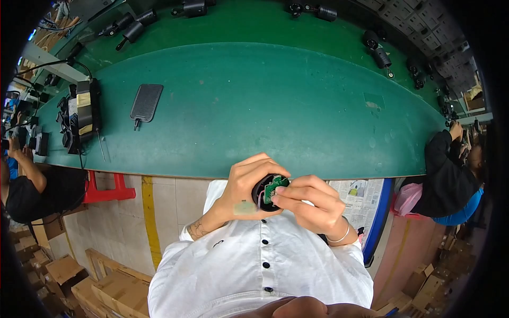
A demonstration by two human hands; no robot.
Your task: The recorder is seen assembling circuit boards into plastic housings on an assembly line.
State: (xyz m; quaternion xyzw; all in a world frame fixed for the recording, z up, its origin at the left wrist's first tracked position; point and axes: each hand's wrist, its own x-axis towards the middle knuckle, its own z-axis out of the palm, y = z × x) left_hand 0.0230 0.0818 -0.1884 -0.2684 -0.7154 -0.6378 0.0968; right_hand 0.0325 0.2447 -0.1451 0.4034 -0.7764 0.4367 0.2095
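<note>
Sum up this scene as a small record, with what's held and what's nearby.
Left grip: wrapped around a black housing
Right grip: fingertips at the green board in the housing
Bench: green; flat black pad toward the left
Far side: black cylinders
Lower right: newspaper
Neighbours: people at both sides

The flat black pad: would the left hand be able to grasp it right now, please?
Probably not: the left hand holds the black housing, though nothing visible blocks its way to the flat black pad.
</note>
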